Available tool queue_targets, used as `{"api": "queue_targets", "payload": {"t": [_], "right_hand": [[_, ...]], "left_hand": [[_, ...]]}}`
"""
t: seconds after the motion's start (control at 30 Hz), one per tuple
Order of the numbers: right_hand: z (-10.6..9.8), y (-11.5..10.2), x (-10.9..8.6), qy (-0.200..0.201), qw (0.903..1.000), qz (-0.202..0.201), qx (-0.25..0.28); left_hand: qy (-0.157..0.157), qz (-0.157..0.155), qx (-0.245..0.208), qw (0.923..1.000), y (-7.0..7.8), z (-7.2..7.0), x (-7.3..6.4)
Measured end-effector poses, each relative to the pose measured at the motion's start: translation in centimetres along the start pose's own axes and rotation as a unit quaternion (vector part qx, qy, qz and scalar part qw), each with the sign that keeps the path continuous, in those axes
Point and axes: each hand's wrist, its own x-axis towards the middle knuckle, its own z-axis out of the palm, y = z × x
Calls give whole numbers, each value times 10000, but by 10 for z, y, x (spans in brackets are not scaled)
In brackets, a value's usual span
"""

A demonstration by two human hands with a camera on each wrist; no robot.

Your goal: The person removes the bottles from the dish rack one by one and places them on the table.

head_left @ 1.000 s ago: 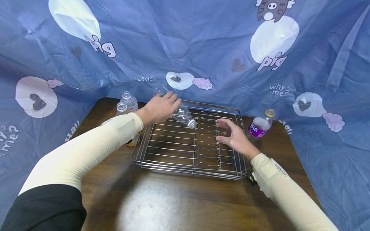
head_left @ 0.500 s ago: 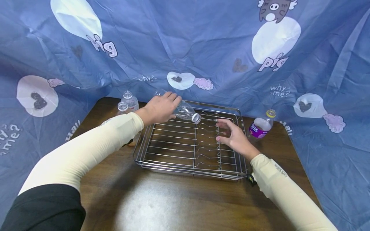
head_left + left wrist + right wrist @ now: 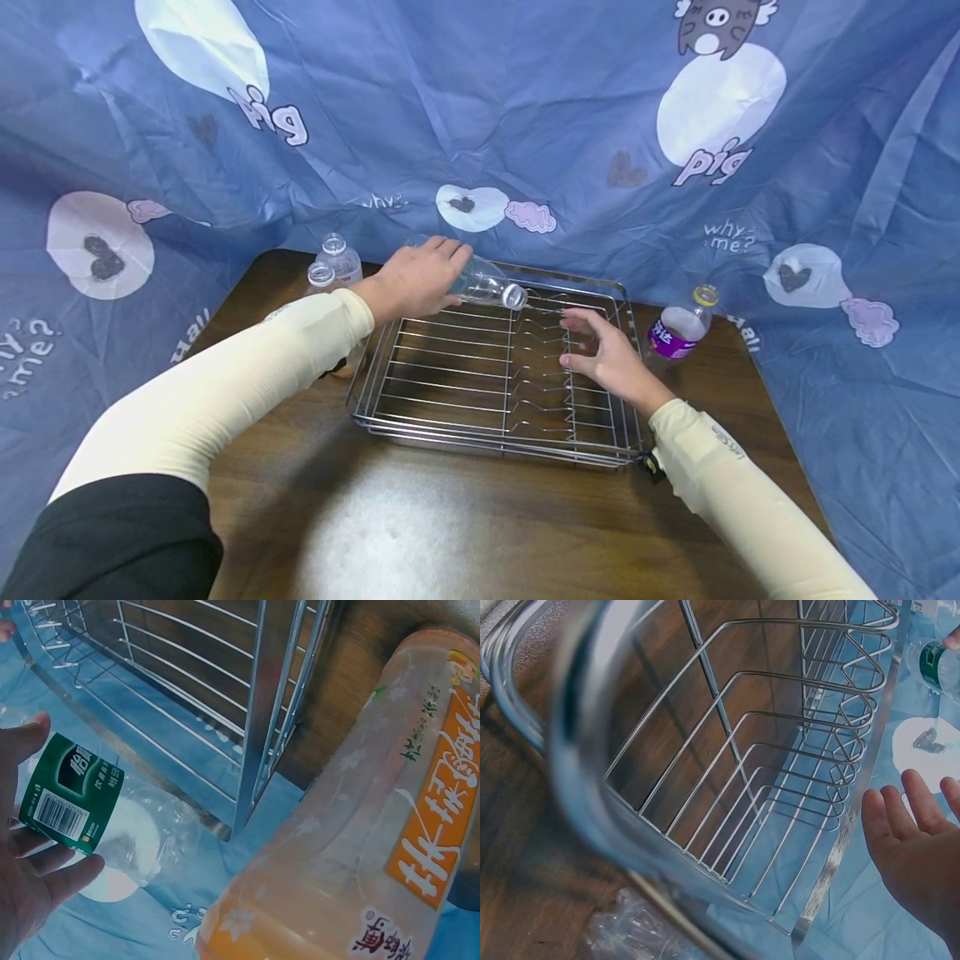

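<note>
My left hand [image 3: 420, 279] grips a clear plastic bottle [image 3: 486, 285] above the back of a wire dish rack [image 3: 495, 445]. The bottle lies nearly sideways, its uncapped-looking mouth pointing right and slightly down. In the left wrist view, thumb and fingers wrap around its green label [image 3: 71, 793]. My right hand [image 3: 603, 354] hovers over the rack's right side, fingers apart and loosely bent, with nothing in them. The right wrist view shows this hand [image 3: 922, 847] beside the wavy wires. My left palm hides part of the bottle in the head view.
Two clear bottles [image 3: 343, 265] stand left of the rack; an orange-labelled bottle [image 3: 360, 810] is close in the left wrist view. A purple-labelled bottle [image 3: 675, 329] with a yellow neck stands at right. A blue printed cloth [image 3: 480, 125] hangs behind the wooden table [image 3: 465, 525].
The bottle's mouth has swung right and up, so the bottle is now closer to level. My left hand has barely shifted, and my right hand has stayed in place.
</note>
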Motion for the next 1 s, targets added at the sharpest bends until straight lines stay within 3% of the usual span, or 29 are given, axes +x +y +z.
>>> {"api": "queue_targets", "payload": {"t": [0.27,1.0], "right_hand": [[1,-1,1,16,10000,8,32],[0,-4,2,123,9999,-89,46]], "left_hand": [[10,-63,-115,9999,0,0,1],[243,-547,-1025,9929,6,2,0]]}}
